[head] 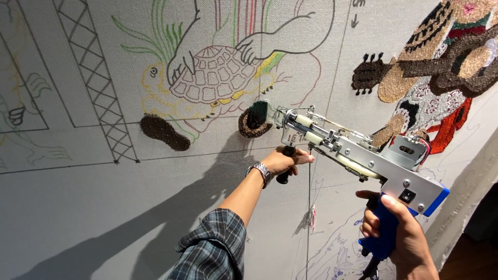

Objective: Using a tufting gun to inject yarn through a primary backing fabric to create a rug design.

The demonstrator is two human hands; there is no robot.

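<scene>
The right hand [399,233] clenches the blue grip of the tufting gun [353,155]; ahead of it, the left hand [288,161] grasps the black front handle. Beyond that grip, the needle meets the stretched cloth [78,207] at a half-filled brown patch [254,120]. The turtle outline [212,78] above remains mostly untufted.

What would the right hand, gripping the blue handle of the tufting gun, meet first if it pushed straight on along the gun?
Likely the stretched grey cloth, where the right hand's silver tufting gun tip already sits beside the dark brown-green tufted patch; contact is unclear.
</scene>
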